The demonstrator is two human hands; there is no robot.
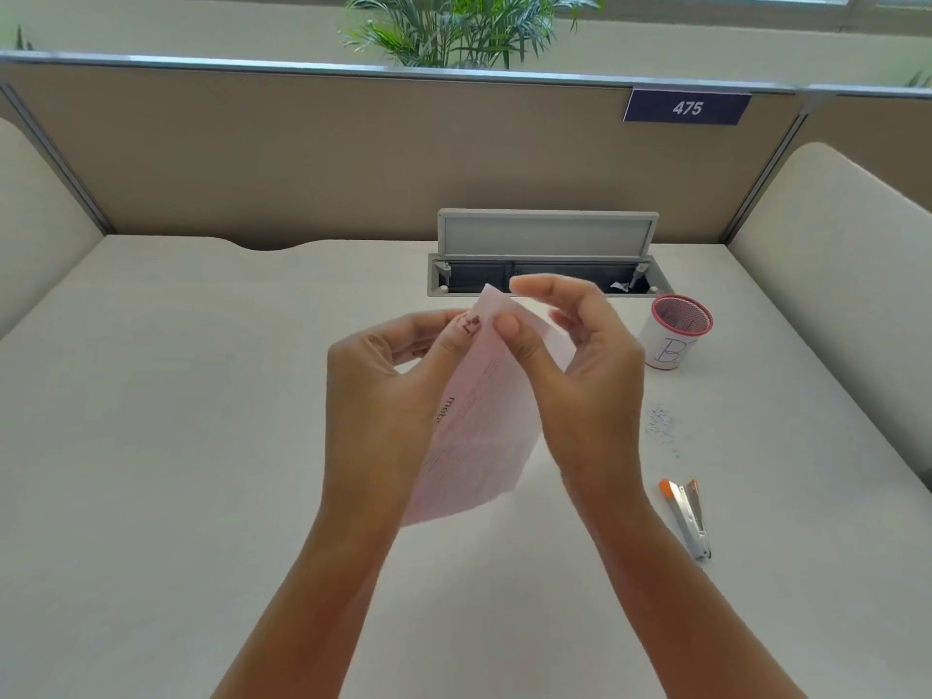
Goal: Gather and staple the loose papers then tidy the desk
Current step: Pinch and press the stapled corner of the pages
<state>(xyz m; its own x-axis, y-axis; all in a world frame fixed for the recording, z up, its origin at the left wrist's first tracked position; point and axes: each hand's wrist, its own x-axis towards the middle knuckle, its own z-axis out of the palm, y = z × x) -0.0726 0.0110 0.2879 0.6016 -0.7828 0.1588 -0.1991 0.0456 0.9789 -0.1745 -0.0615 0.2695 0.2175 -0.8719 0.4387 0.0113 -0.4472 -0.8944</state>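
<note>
A person is holding the pink papers (479, 431) above mid-desk (201, 446), the left hand (383, 391) pinching the top corner, thumb in front and fingers behind, and the right hand (585, 380) pinching the same edge just beside it. The sheets are bowing and hanging free below, so any easing of either pinch is risking a skewed stack that a staple only partly catches. The stapler (687, 517) is lying at 4 o'clock from the papers, and a reach for it is risking a sweep through the loose staples (659, 422) at 3 o'clock, below the cup (676, 340) at 2 o'clock.
</note>
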